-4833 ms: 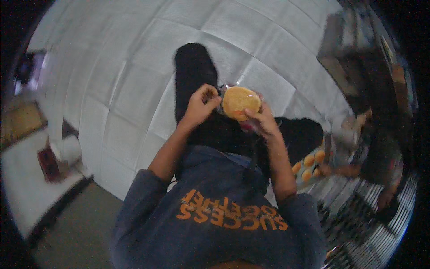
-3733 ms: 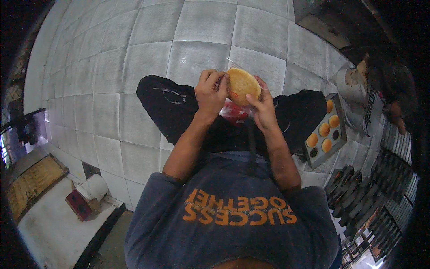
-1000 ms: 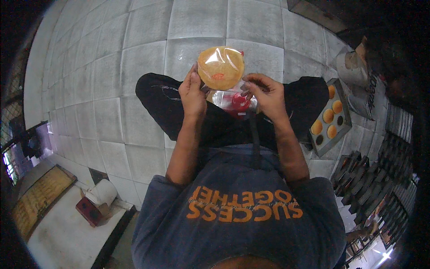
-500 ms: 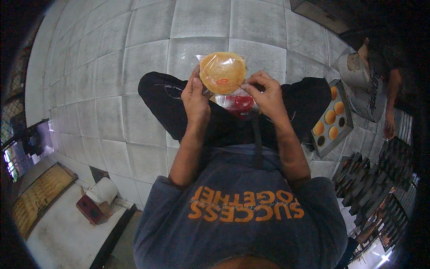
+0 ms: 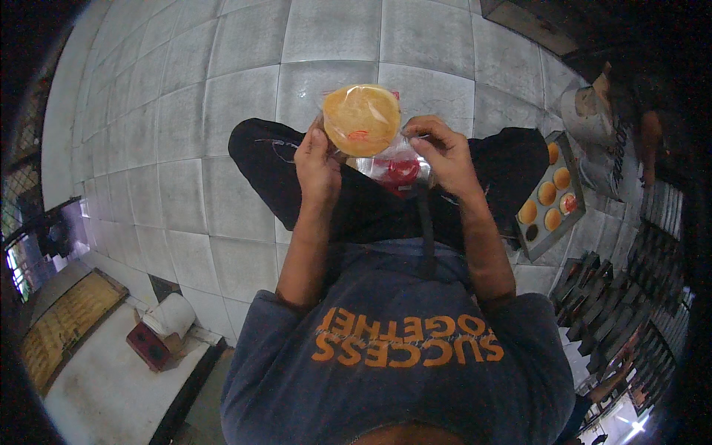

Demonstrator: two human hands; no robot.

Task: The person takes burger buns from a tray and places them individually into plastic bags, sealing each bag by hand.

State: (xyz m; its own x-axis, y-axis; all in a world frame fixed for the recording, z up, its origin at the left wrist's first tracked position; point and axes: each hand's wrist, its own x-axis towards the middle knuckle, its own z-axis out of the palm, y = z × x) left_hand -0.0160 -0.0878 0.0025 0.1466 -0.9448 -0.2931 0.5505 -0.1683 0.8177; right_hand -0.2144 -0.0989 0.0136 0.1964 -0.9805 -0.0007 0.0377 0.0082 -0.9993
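Observation:
A round golden bun (image 5: 361,119) in a clear bag with red print is held up over my crossed legs. My left hand (image 5: 317,159) grips the bag at its left side, thumb pointing up. My right hand (image 5: 443,152) is pinched on the bag's clear edge (image 5: 404,135) at the lower right of the bun. Just beneath, a red-and-clear pile of plastic bags (image 5: 400,172) lies in my lap. Beside my right knee, a metal tray (image 5: 565,222) carries several buns (image 5: 547,194), one dark hollow, and one round piece with red on it (image 5: 568,204).
A co-worker's arm (image 5: 647,144) is at the right, near large sacks (image 5: 604,148). Slatted metal pans (image 5: 586,289) are stacked at the lower right. A white ledge (image 5: 96,400) at the lower left holds a red box (image 5: 148,345) and a white roll (image 5: 167,319). Grey tiles (image 5: 245,89) surround me.
The bagged bun, earlier lower and further right, is now raised between my hands, shifting slightly left lately. A red-marked piece now covers one dark tray hollow. The co-worker's arm has moved.

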